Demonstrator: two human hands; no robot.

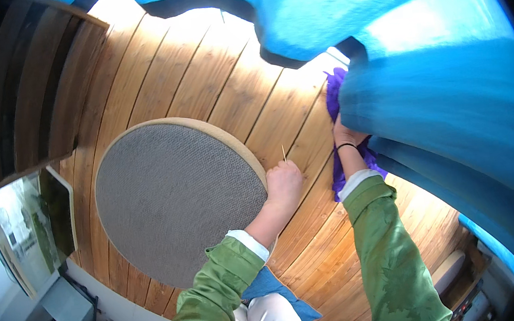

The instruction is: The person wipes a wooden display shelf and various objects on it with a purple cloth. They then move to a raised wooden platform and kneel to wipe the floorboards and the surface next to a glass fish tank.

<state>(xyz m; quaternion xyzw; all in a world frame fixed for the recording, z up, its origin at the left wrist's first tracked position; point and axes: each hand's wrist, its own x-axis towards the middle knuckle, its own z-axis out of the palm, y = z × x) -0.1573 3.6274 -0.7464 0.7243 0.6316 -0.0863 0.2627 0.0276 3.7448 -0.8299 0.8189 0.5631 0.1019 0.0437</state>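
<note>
My left hand (284, 181) is closed around a thin pale stick (283, 151) that points up past the knuckles. It is just off the right rim of a round pad (180, 197) with a grey woven top and a beige edge. My right hand (348, 132), with a dark band at the wrist, is against a crumpled purple cloth (339, 177). The fold of a blue curtain (430, 93) covers its fingers, so its grip cannot be made out. Part of the purple cloth is also behind the curtain.
Wooden planks (232, 111) make up the floor. A dark slatted wooden piece (30, 86) stands at upper left, and a framed glass panel (27, 229) at left. A blue cloth mat (271, 287) lies by my knees. A wooden shelf (465, 274) is at lower right.
</note>
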